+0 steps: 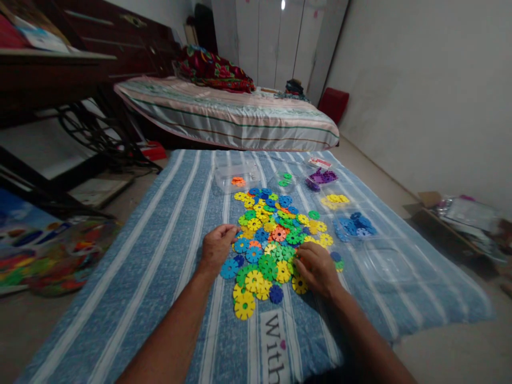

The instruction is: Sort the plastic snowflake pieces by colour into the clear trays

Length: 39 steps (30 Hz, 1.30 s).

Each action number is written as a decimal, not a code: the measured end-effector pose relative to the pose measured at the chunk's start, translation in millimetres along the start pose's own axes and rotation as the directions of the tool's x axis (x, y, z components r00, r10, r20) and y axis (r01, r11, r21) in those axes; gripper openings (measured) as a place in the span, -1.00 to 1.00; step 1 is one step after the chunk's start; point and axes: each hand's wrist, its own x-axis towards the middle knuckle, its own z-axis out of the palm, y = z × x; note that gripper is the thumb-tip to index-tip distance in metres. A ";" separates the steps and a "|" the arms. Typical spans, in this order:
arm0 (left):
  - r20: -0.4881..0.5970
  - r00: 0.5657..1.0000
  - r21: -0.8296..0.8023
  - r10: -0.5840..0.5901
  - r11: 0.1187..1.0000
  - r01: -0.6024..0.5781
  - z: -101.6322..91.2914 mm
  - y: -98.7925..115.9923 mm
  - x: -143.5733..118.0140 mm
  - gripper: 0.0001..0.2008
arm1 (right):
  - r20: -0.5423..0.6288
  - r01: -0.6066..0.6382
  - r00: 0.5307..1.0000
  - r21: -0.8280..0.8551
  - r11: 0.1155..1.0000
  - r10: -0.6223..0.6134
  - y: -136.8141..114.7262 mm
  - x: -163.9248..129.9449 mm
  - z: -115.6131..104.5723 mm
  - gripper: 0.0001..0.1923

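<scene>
A bed (240, 120) with a striped cover stands at the far end of the room, and a heap of red flowered bedding (214, 69) lies on it. White wardrobe doors (276, 37) rise behind it, with a red box (334, 104) by the wall (partly hidden by the bed's corner). To the left stands a dark wooden table (52, 69) on a black iron frame. An open cardboard box (452, 218) sits on the floor at right.

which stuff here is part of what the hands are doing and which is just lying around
In use: left hand, right hand, disc pile, clear tubs of sorted discs, blanket.
Lying about: bed, cardboard box, toy bag.
</scene>
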 end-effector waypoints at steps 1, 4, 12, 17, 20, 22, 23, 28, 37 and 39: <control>0.001 1.000 0.003 0.004 1.000 -0.004 0.0 0.6 -0.6 -0.73 | -0.015 0.012 1.000 0.008 1.000 -0.011 -2.5 -0.5 1.5 -0.87; -0.004 1.000 0.008 0.004 1.000 -0.004 0.5 1.2 -1.2 -0.73 | -0.033 0.014 0.999 0.016 1.000 -0.013 -10.2 -1.4 4.3 -0.87; -0.013 1.000 -0.015 0.006 1.000 -0.006 1.7 0.3 -0.2 -0.72 | -0.015 0.081 0.997 -0.057 0.995 -0.082 -21.0 -6.7 5.9 -0.67; -0.014 1.000 -0.010 0.004 1.000 -0.004 1.8 1.5 -1.0 -0.72 | 0.062 0.095 0.994 -0.107 0.990 -0.089 -25.7 -6.7 4.8 -0.61; -0.014 1.000 0.002 -0.001 1.000 0.001 1.7 1.3 -0.4 -0.72 | 0.081 0.096 0.993 -0.118 0.988 -0.086 -27.7 -6.1 3.7 -0.64; -0.014 1.000 0.002 0.004 1.000 -0.004 1.6 1.0 0.1 -0.72 | 0.085 0.094 0.993 -0.119 0.988 -0.085 -29.0 -5.4 3.3 -0.68; -0.016 1.000 0.000 0.006 1.000 -0.006 1.5 0.8 0.2 -0.72 | 0.085 0.093 0.993 -0.119 0.989 -0.084 -29.7 -5.1 3.2 -0.69; -0.009 1.000 0.003 0.016 1.000 -0.016 0.8 -0.4 0.3 -0.72 | 0.057 0.091 0.995 -0.116 0.989 -0.085 -30.6 -3.9 5.8 -0.75; -0.011 1.000 -0.015 -0.006 1.000 0.006 1.4 -5.0 3.7 -0.69 | 0.050 0.055 0.997 -0.051 0.997 -0.052 -30.2 -1.3 9.8 -0.74; -0.010 1.000 -0.021 -0.012 1.000 0.012 1.3 -4.6 4.0 -0.69 | 0.048 0.065 0.997 -0.060 0.996 -0.062 -31.0 -1.0 9.4 -0.71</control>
